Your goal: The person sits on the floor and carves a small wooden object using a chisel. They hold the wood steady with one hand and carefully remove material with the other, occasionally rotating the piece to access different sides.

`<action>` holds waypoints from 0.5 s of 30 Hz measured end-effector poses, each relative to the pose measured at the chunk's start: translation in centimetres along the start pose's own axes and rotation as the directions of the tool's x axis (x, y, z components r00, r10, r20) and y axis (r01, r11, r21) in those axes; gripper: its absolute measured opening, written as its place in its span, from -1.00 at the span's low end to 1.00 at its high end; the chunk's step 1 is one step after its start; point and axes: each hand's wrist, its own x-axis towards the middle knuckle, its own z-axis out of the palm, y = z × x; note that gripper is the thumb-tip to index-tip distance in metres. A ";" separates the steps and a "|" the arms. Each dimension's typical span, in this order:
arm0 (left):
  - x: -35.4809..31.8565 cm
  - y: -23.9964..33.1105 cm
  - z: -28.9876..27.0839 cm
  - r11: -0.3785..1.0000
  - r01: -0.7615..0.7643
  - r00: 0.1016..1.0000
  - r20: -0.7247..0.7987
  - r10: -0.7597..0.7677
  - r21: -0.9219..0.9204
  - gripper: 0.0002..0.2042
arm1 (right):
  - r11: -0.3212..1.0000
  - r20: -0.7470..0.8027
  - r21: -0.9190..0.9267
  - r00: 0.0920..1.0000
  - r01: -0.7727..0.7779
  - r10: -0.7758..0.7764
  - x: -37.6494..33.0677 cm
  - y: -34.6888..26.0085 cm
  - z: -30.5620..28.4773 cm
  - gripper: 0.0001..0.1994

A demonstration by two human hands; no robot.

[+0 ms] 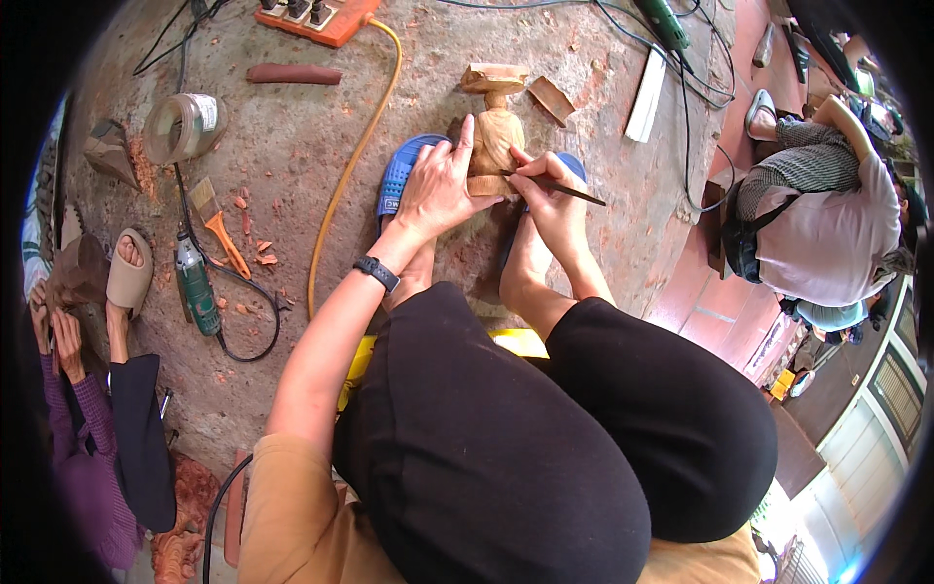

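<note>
Pale carved wooden figure (pixel 495 136) stands on the concrete floor (pixel 321 136) between the person's two blue rubber sandals (pixel 401 173), steadied at the waist.

Left hand (pixel 438 187): wrapped around the figure's left flank, index finger extended up along the body, clasping the wood. Black wristband (pixel 377 273) just behind the grip.

Right hand (pixel 550 190): pinched closed on a thin dark carving tool (pixel 556 185), held pen-fashion, tip meeting the figure's lower right side, handle trailing away to the right.

Progress, by judgement: body rounded and shaped, block-like top (pixel 494 78) still squarish and rough; surface reads unfinished, with detail cutting low on the body under way. Fine features too small to tell.

Axis: figure's long axis runs away from the person, blocky end pointing far, base nearest the hands.

Beyond the grip: loose wood offcut (pixel 551 99) just right of the top. Left of the grip, well apart: yellow cable (pixel 350 161), green rotary tool (pixel 196 287), orange-handled brush (pixel 216 222), wood chips. Far: orange power strip (pixel 316 17). Other people sit at both edges.
</note>
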 end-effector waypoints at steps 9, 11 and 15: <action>0.0 -0.1 0.0 1.000 -0.006 1.000 -0.022 0.006 0.003 0.27 | 0.991 0.023 -0.136 1.000 0.017 -0.014 -0.1 -0.7 0.4 -0.89; 0.0 -0.1 0.1 1.000 -0.016 0.999 -0.029 0.016 -0.002 0.27 | 0.997 -0.031 0.080 0.999 -0.011 0.014 -0.1 0.3 0.0 -0.89; -0.1 -0.2 0.2 1.000 -0.019 0.999 -0.040 0.019 -0.017 0.27 | 0.993 0.015 -0.112 1.000 0.027 -0.025 -0.1 0.0 0.5 -0.87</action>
